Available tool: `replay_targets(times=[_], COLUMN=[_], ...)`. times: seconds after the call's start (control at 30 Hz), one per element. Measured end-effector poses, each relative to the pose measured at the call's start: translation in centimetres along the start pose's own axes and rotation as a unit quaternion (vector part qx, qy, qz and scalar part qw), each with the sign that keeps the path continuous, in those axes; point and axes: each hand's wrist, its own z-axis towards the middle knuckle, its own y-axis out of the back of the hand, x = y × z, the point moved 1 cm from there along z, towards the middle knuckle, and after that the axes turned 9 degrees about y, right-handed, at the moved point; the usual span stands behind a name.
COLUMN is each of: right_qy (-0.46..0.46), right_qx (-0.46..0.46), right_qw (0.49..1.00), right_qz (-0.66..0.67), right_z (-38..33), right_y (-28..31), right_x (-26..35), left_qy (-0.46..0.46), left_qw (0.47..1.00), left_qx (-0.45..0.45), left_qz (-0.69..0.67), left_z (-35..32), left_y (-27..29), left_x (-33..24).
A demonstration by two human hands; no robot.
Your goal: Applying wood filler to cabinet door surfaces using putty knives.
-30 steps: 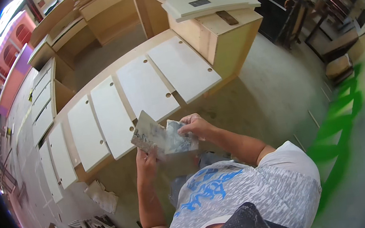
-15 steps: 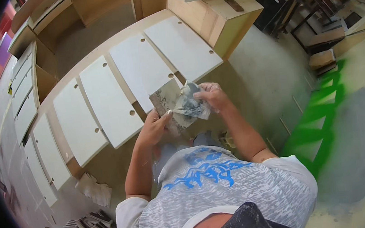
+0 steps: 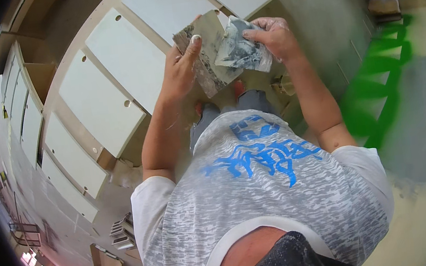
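My left hand (image 3: 180,70) grips a flat, square-edged board (image 3: 205,41), its thumb lying on top. Grey and dark putty-like smears cover the board. Between the thumb and fingers of my right hand (image 3: 276,36) is a thin scraper (image 3: 244,49), dark blue-grey and streaked with whitish paste. The scraper's left edge overlaps the board; whether the two touch, I cannot tell. Both are held up in front of me, near the close edge of a row of white panels (image 3: 115,73) with small round holes by their corners.
The panels rest side by side on a pale wooden support, with more panels (image 3: 23,111) farther left. A small tub (image 3: 286,85) is on the floor by my feet. Stacked pieces (image 3: 123,232) lie at lower left. Green paint (image 3: 375,113) and a grey patch (image 3: 424,123) mark the floor at right.
The view has shifted, so the panels, hands and tools sit higher in it. The scraper now shows a flatter, broader face, and the board is tilted differently. Both hands keep their hold.
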Motion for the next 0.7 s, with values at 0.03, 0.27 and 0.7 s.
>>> replay_targets(times=[0.03,0.27,0.7], right_qy=[0.015,0.038,-0.002], right_qx=[0.007,0.049,-0.089], right_qw=[1.0,0.997,0.996], right_qz=[-0.003,-0.042,-0.013], right_z=[0.2,1.2,-2.0], right_y=[0.1,0.5,2.6], right_x=[-0.2,-1.3,-2.1], left_qy=[0.007,0.056,0.09], left_qw=[1.0,0.997,0.995], left_qx=[0.003,-0.014,0.035], left_qz=[0.002,0.057,-0.026], left_z=[0.2,1.2,3.3], left_y=[0.5,0.7,-0.9], left_x=[0.1,0.0,2.0])
